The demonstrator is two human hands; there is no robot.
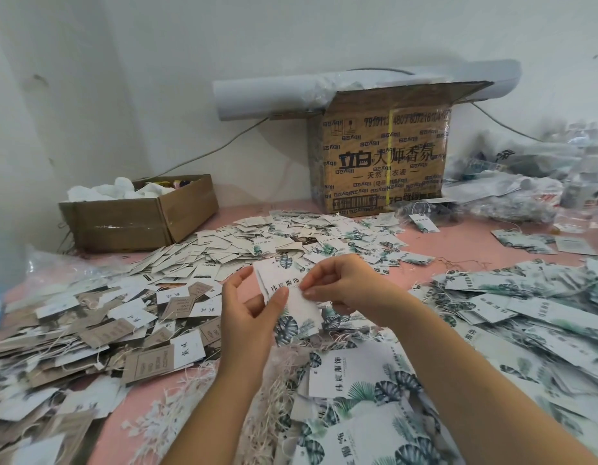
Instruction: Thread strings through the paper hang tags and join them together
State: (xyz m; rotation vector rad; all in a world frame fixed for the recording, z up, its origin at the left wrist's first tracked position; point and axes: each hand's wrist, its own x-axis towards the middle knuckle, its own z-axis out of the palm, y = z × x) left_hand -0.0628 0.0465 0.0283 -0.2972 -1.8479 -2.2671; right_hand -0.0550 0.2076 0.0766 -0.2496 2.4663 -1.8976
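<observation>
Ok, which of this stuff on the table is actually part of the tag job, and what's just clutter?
In the job: held hang tag, gripped by left hand, pinched by right hand; loose strings; leaf-print tag pile.
Lying about: small cardboard box, printed carton, paper roll, plastic bags.

White wall; pink tabletop; cardboard box behind.
</observation>
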